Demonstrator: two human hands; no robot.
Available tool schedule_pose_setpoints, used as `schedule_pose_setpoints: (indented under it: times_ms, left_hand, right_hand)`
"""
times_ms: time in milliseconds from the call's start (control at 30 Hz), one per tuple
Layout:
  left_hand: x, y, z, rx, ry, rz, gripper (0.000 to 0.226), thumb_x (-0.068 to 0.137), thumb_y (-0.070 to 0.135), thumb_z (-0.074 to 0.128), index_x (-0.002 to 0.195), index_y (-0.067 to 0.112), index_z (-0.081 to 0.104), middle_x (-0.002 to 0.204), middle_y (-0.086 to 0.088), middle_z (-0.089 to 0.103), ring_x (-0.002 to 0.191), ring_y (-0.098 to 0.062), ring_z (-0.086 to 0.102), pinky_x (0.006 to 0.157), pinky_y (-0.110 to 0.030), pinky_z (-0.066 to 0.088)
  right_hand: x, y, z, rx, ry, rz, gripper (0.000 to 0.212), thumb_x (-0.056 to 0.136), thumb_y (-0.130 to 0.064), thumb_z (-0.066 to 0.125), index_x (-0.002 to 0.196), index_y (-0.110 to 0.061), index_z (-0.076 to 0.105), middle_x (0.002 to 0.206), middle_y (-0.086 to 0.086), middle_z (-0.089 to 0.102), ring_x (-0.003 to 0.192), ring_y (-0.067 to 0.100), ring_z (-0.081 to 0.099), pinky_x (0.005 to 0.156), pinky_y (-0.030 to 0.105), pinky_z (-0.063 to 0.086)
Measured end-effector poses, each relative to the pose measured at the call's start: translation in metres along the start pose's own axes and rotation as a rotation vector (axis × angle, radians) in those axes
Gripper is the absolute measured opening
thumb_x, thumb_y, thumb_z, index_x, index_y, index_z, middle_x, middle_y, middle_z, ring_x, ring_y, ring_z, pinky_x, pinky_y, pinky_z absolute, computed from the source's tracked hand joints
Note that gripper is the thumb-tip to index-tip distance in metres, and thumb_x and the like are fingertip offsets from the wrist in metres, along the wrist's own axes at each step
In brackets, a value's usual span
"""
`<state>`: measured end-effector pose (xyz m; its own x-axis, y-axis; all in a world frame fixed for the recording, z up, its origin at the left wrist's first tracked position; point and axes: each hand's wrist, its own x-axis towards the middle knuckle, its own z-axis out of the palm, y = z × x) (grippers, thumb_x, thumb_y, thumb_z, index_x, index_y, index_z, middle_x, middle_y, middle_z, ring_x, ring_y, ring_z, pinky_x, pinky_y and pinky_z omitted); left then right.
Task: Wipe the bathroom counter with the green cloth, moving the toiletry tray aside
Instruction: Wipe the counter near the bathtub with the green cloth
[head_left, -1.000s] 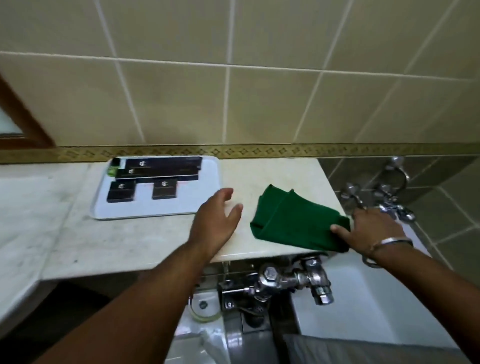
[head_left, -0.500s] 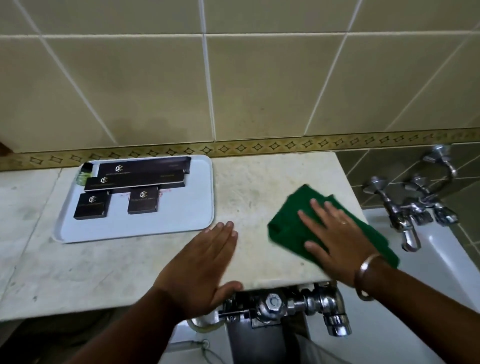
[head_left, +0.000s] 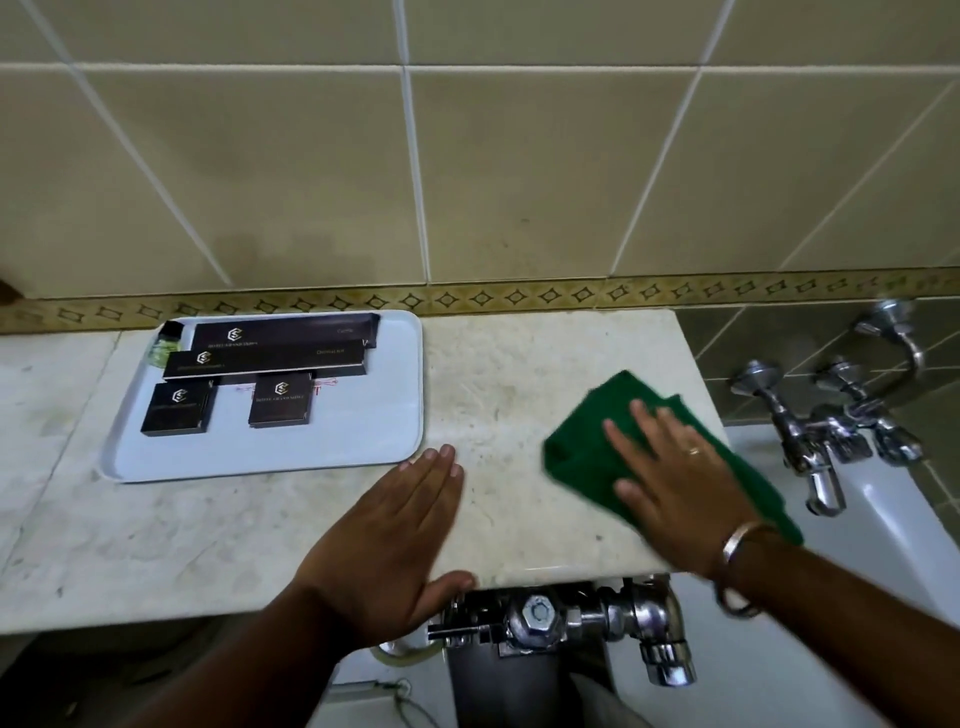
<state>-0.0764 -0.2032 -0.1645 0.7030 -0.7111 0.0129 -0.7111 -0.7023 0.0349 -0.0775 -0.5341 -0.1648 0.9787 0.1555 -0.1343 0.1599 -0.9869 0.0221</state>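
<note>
The green cloth (head_left: 582, 452) lies on the right end of the pale marble counter (head_left: 498, 374). My right hand (head_left: 675, 483) presses flat on top of it, fingers spread, covering its middle. My left hand (head_left: 395, 540) rests flat and open on the counter's front edge, holding nothing. Its fingertips stop just short of the near right corner of the white toiletry tray (head_left: 384, 415). The tray sits at the back left against the wall and carries several black boxes (head_left: 280, 400) and a small green bottle (head_left: 165, 345).
A tiled wall (head_left: 467, 182) rises right behind the counter. Chrome taps (head_left: 831, 415) and a white tub (head_left: 893, 519) lie just past the counter's right end. A chrome flush valve (head_left: 561, 618) sticks out below the front edge. More counter extends to the left.
My right hand went from gripping the cloth's right edge to pressing flat on top of it and sliding it on the counter. My left hand settled flat near the front edge.
</note>
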Motion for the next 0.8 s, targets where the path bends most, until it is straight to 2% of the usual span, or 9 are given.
schedule_pose_setpoints:
  times_ms: [100,167,233,333,433,500,600,700,800]
  left_hand:
    - [0.0,-0.002,0.006,-0.022,0.003,0.003,0.087,0.091,0.065,0.04,0.148,-0.001,0.034,0.157,-0.022,0.027,0.147,-0.034,0.024,0.115,-0.048,0.031]
    - [0.0,-0.002,0.007,-0.01,-0.005,-0.002,0.088,0.091,0.066,0.039,0.147,-0.001,0.035,0.157,-0.022,0.028,0.147,-0.034,0.025,0.114,-0.05,0.033]
    - [0.001,-0.001,0.004,-0.009,-0.021,-0.01,0.087,0.091,0.065,0.039,0.147,-0.002,0.036,0.156,-0.023,0.03,0.146,-0.035,0.027,0.113,-0.051,0.035]
    - [0.001,0.0,-0.002,-0.015,-0.034,-0.017,0.087,0.091,0.064,0.039,0.146,-0.003,0.037,0.155,-0.024,0.031,0.145,-0.037,0.028,0.112,-0.052,0.035]
    - [0.0,-0.001,-0.001,0.001,-0.031,-0.005,0.087,0.091,0.064,0.038,0.146,-0.003,0.037,0.154,-0.024,0.033,0.144,-0.037,0.03,0.113,-0.051,0.033]
    - [0.0,-0.002,0.0,-0.001,-0.018,0.004,0.087,0.091,0.065,0.039,0.145,-0.003,0.038,0.154,-0.024,0.033,0.144,-0.036,0.031,0.114,-0.051,0.033]
    - [0.0,-0.002,0.004,-0.016,0.002,0.013,0.087,0.091,0.065,0.04,0.146,-0.002,0.038,0.154,-0.024,0.033,0.144,-0.036,0.03,0.114,-0.052,0.033]
    - [0.001,-0.002,0.005,-0.021,0.006,0.014,0.087,0.09,0.065,0.041,0.146,-0.003,0.038,0.154,-0.024,0.032,0.144,-0.036,0.03,0.113,-0.052,0.033]
    - [0.0,-0.001,0.0,-0.018,0.004,0.0,0.088,0.089,0.064,0.042,0.145,-0.004,0.039,0.154,-0.025,0.033,0.144,-0.037,0.03,0.112,-0.052,0.035]
  right_hand:
    - [0.056,0.038,-0.011,0.069,-0.05,0.249,0.064,0.092,-0.058,0.005,0.15,-0.034,-0.003,0.161,0.01,0.002,0.146,0.034,0.008,0.118,0.049,0.014]
    - [0.103,0.019,-0.019,0.061,-0.058,0.348,0.063,0.095,-0.053,0.008,0.152,-0.029,-0.006,0.161,0.012,-0.003,0.147,0.035,0.002,0.119,0.049,0.01]
    - [0.121,-0.02,-0.024,0.045,-0.057,0.307,0.063,0.096,-0.05,0.01,0.151,-0.026,-0.01,0.16,0.012,-0.009,0.146,0.036,-0.003,0.119,0.049,0.007]
    - [0.068,-0.066,-0.012,0.025,-0.03,-0.001,0.062,0.093,-0.054,0.009,0.147,-0.033,-0.015,0.158,0.008,-0.011,0.145,0.032,-0.007,0.116,0.045,0.002]
    - [-0.008,-0.044,0.0,0.027,-0.054,-0.147,0.06,0.094,-0.053,0.01,0.15,-0.032,0.007,0.158,0.009,0.007,0.143,0.03,0.008,0.114,0.049,0.015]
    - [-0.006,0.01,-0.003,-0.079,-0.113,-0.127,0.061,0.094,-0.049,0.007,0.15,-0.026,0.018,0.159,0.011,0.006,0.145,0.034,0.007,0.115,0.051,0.018]
    - [0.06,0.057,-0.02,0.043,-0.158,0.138,0.058,0.099,-0.046,0.017,0.152,-0.031,-0.002,0.16,0.009,-0.01,0.147,0.034,-0.002,0.116,0.048,0.009]
    - [0.123,0.029,-0.03,0.005,-0.16,0.258,0.06,0.1,-0.045,0.017,0.152,-0.027,-0.006,0.161,0.014,-0.008,0.147,0.036,-0.001,0.118,0.047,0.006]
    - [0.106,-0.025,-0.026,-0.012,-0.117,0.127,0.062,0.097,-0.048,0.014,0.15,-0.029,-0.012,0.16,0.012,-0.012,0.146,0.034,-0.006,0.117,0.046,0.004]
